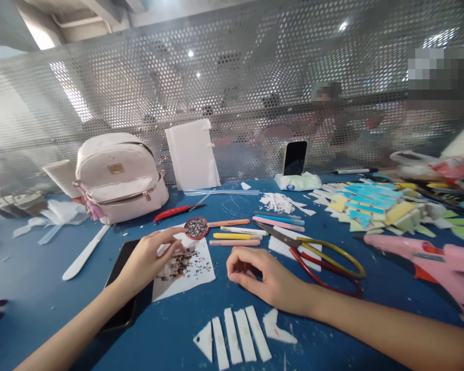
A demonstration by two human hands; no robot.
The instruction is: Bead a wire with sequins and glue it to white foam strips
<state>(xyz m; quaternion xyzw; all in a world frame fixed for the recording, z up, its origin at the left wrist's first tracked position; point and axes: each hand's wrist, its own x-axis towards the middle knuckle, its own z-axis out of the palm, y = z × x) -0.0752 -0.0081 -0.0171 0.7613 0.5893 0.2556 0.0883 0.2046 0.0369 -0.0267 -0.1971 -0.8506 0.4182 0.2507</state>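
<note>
My left hand (149, 257) hovers over the sequins (183, 262) strewn on a white paper sheet (201, 275). Its fingers are apart, with the tips near a red-rimmed round dish (196, 228) of glittery bits; nothing shows between them. My right hand (255, 273) rests on the blue table, fingers curled in with the thumb against them, no object visible inside. Nearest to it are several marker pens (237, 236) and large scissors (313, 250) with red and yellow handles. Below lie white foam pieces (237, 335) laid out as a fish: head, strips and tail.
Under my left forearm lies a black phone (119, 309). A white backpack (119, 180), red-handled pliers (174, 212) and a propped white board (192, 154) stand or lie behind. At right are coloured scraps (375, 201) and a pink glue gun (429, 257). A phone (295, 158) stands upright.
</note>
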